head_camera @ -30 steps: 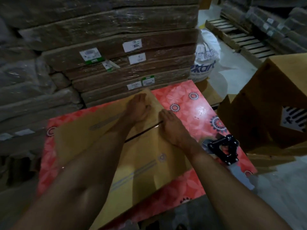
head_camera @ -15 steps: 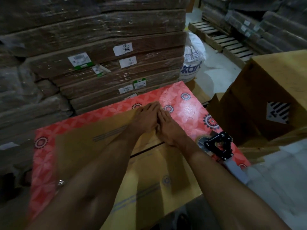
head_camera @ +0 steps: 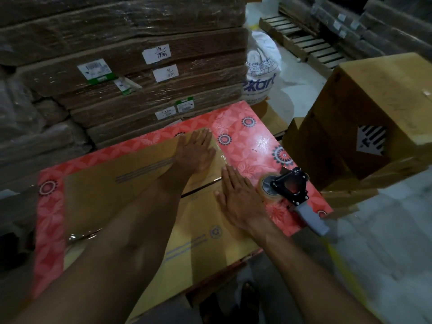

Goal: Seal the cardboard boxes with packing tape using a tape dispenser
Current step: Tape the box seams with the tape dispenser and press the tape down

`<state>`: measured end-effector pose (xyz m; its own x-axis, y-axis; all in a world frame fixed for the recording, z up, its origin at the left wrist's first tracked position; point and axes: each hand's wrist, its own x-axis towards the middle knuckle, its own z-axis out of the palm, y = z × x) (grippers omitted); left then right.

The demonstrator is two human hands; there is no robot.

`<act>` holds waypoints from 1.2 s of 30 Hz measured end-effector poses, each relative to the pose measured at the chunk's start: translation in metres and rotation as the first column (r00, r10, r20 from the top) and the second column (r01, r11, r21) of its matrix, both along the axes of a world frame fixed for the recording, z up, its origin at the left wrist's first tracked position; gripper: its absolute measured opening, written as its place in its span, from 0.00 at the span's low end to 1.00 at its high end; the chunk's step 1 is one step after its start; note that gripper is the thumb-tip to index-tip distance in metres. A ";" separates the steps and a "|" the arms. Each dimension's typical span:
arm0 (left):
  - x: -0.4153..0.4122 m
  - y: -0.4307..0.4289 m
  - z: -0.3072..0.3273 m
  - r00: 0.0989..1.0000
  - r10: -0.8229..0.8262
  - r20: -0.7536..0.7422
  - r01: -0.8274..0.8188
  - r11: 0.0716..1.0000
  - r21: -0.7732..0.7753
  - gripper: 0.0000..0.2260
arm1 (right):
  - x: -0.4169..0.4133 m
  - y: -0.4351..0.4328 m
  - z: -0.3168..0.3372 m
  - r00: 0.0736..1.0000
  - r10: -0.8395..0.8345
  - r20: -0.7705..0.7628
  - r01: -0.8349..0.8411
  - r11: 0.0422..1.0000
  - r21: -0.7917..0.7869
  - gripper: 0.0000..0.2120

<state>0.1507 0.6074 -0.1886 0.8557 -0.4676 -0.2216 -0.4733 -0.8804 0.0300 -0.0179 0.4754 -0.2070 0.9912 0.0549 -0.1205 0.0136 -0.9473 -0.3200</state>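
Observation:
A flat yellow-brown cardboard box [head_camera: 112,195] lies on a red flower-patterned table [head_camera: 252,141]. A dark seam between its two flaps runs under my hands. My left hand [head_camera: 196,153] presses palm-down on the far flap near the box's right end, fingers spread. On the near flap, close to the seam, my right hand [head_camera: 236,197] also lies flat and holds nothing. The black tape dispenser [head_camera: 289,188] with a clear tape roll and grey handle lies on the table just right of my right hand, untouched.
Wrapped stacks of flat cardboard [head_camera: 131,73] rise behind the table. A made-up cardboard box [head_camera: 364,118] stands at the right on more flat cartons. A white printed sack [head_camera: 261,71] and a wooden pallet [head_camera: 301,40] lie farther back on the pale floor.
My hands were side by side at the seam. The left has slid toward the far right end of the box and the right has pulled back toward me. The dispenser has not moved.

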 end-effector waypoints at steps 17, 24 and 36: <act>-0.122 -0.004 -0.013 0.975 -0.158 0.158 0.179 0.975 -0.135 0.26 | -0.123 -0.004 -0.009 0.991 -0.110 0.073 0.111 0.994 -0.004 0.30; -0.156 -0.004 -0.033 0.987 -0.152 0.054 0.160 0.964 -0.214 0.26 | -0.075 -0.025 -0.008 0.988 -0.118 0.100 0.124 0.991 -0.052 0.28; -0.119 0.037 0.006 0.990 -0.127 0.062 0.139 0.961 -0.238 0.30 | -0.149 0.082 0.007 0.851 -0.488 -0.193 0.507 0.668 0.545 0.42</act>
<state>0.0317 0.6442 -0.1830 0.7887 -0.6127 -0.0507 -0.5914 -0.7786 0.2098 -0.1665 0.5571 -0.2002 0.8880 -0.3798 -0.2593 -0.4244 -0.4600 -0.7799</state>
